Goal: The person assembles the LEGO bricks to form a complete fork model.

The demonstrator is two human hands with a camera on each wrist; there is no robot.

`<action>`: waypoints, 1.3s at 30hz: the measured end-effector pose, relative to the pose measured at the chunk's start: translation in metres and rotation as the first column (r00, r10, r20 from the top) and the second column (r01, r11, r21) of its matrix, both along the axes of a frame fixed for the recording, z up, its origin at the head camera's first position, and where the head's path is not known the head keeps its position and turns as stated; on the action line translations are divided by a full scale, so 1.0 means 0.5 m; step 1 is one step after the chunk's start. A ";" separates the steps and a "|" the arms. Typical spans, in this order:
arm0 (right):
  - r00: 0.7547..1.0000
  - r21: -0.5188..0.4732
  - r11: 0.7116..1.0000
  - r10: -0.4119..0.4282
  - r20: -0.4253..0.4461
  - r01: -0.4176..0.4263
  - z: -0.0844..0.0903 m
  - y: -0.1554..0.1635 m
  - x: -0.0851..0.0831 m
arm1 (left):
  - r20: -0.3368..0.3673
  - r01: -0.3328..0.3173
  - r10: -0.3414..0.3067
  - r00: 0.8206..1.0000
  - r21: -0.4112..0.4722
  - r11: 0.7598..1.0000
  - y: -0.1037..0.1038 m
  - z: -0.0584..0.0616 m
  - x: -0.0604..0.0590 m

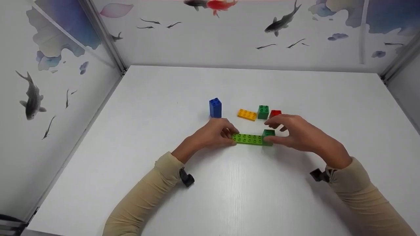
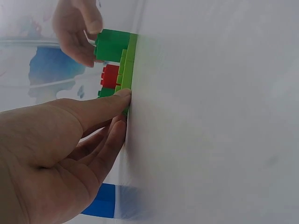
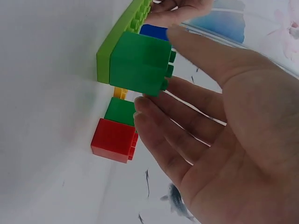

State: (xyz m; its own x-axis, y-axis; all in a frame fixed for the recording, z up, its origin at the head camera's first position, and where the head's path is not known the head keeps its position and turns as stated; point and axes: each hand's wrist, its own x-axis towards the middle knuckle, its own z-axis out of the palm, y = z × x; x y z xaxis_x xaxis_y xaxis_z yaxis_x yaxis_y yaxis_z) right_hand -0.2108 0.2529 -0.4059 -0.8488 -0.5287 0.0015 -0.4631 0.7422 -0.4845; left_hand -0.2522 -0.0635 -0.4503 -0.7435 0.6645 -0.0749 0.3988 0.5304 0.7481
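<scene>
My left hand [image 1: 213, 132] pinches the left end of a long light green building-block plate [image 1: 248, 139], which lies flat on the table. On the plate's right end stands a green block [image 3: 140, 60], studs facing up. Beside that block is my right hand [image 1: 298, 134], its thumb in front and its fingers behind, spread apart and fairly straight. In the right wrist view the thumb tip and fingers are close to the block's studs without curling round it; whether they touch it I cannot tell.
Behind the plate lie a yellow plate [image 1: 247, 114], another green block [image 1: 263, 112] and a red block [image 1: 275, 113], partly hidden by my right hand. A tall blue block [image 1: 215, 108] stands behind my left hand. Printed walls [image 1: 229, 49] enclose the white table [image 1: 210, 203].
</scene>
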 end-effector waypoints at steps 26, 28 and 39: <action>0.994 -0.035 0.994 -0.107 0.001 0.107 -0.030 0.073 -0.042 | 0.009 -0.006 0.006 1.000 0.006 1.000 -0.004 -0.001 -0.001; 0.995 -0.035 0.994 -0.098 0.018 0.099 -0.032 0.072 -0.043 | 0.011 -0.009 0.008 1.000 0.007 1.000 -0.004 -0.002 -0.001; 0.988 -0.096 0.984 -0.152 -0.007 0.151 -0.038 0.061 -0.042 | 0.002 -0.002 0.002 1.000 0.007 1.000 -0.002 0.001 0.000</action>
State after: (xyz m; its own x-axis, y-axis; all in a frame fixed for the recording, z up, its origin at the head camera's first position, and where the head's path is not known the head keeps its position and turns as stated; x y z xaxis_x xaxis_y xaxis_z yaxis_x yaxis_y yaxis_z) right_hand -0.2317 0.2834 -0.4250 -0.9186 -0.3907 0.0588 -0.3564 0.7550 -0.5504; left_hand -0.2522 -0.0644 -0.4499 -0.7448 0.6634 -0.0717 0.3961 0.5261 0.7525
